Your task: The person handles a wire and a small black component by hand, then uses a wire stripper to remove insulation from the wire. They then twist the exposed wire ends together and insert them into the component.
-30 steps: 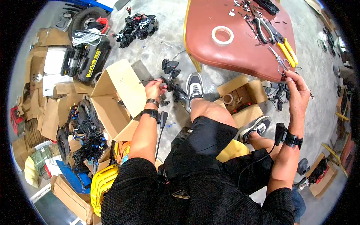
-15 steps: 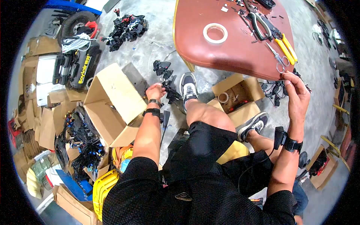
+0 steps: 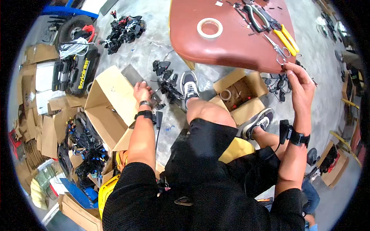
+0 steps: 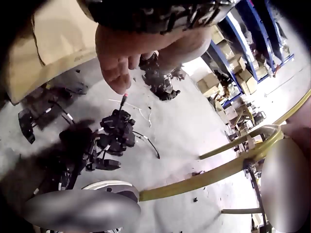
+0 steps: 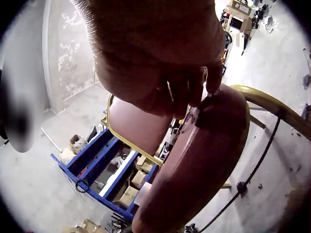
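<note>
My left hand hung low over the floor, just beside the flap of the open cardboard box and near the black connector clump. Its fingers were loosely curled and held nothing that I could see. A thin red-tipped wire stood up from the clump just under one fingertip, apparently not touching it. My right hand was raised at the near edge of the red worktop, close to the scissors. Its fingertips were pinched together on a small dark piece, too small for me to name.

I judged the clump to be light: stiff plastic housings joined by thin, floppy wires that would snag and drag their neighbours along. I would take it by a housing, not by a wire, and lift slowly so that tangles showed. The small piece looked featherweight and easy to drop, so a fingertip pinch suited it, kept over the worktop.

Against the frame half a second earlier, my left hand had moved away from the clump beside the shoe and towards the box flap. The thin black strip it held a second before no longer showed in it. My right hand had stayed pinched at the worktop edge. My head had also turned, so the worktop sat further left in view.
</note>
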Demonstrator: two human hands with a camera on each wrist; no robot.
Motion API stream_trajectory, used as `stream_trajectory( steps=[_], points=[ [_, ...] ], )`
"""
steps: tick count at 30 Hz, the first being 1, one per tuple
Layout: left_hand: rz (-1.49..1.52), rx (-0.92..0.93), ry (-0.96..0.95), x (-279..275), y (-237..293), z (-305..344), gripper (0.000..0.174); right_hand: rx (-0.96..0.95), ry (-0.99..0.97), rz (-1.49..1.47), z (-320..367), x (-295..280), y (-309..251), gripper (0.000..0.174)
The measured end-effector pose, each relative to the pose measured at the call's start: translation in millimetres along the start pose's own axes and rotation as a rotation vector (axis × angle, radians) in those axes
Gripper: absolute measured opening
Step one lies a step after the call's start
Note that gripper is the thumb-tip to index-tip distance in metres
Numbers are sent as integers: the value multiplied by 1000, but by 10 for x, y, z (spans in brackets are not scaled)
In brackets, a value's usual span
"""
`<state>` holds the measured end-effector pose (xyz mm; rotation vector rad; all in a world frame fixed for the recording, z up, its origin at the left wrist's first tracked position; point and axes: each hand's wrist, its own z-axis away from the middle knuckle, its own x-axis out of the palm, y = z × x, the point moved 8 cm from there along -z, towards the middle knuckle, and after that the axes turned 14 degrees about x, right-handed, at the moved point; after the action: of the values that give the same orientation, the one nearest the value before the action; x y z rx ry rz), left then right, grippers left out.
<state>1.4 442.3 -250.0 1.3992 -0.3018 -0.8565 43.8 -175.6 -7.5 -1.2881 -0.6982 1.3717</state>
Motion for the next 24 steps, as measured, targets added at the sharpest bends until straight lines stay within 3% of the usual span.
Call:
stream_trajectory(
  steps=[3,8,10,12,13,16,18,20,22,24],
  points=[
    [-27,58,-52,-9,214,15,27,36,21,-7,-24,-26,-6,20],
    [81,257,-266,316,1151,434,23,-30,64,-20,-42,-182,-83,21],
    [-354,565,-410,546,2013,1075,24,-47,139,71,-51,-331,-27,25],
    [-125,706,-611,835,2452,1671,23,-13,253,75,-31,-546,91,30],
    [-51,807,-744,991,2717,2087,18,-103,235,26,-60,-643,180,30],
    [14,1119,-1117,1429,3307,3408,5,11,263,-91,44,-1035,454,29],
    [-3,1181,-1559,1722,3393,4201,15,103,351,-72,90,-1344,743,21],
    [81,1364,-1848,1961,3214,4793,15,158,419,-75,163,-1660,1059,21],
    [-55,1505,-1997,2113,2713,5155,15,243,489,-70,306,-1943,1363,18],
    [-241,1467,-2096,2263,2274,5187,16,255,525,-133,411,-2137,1707,24]
  ],
)
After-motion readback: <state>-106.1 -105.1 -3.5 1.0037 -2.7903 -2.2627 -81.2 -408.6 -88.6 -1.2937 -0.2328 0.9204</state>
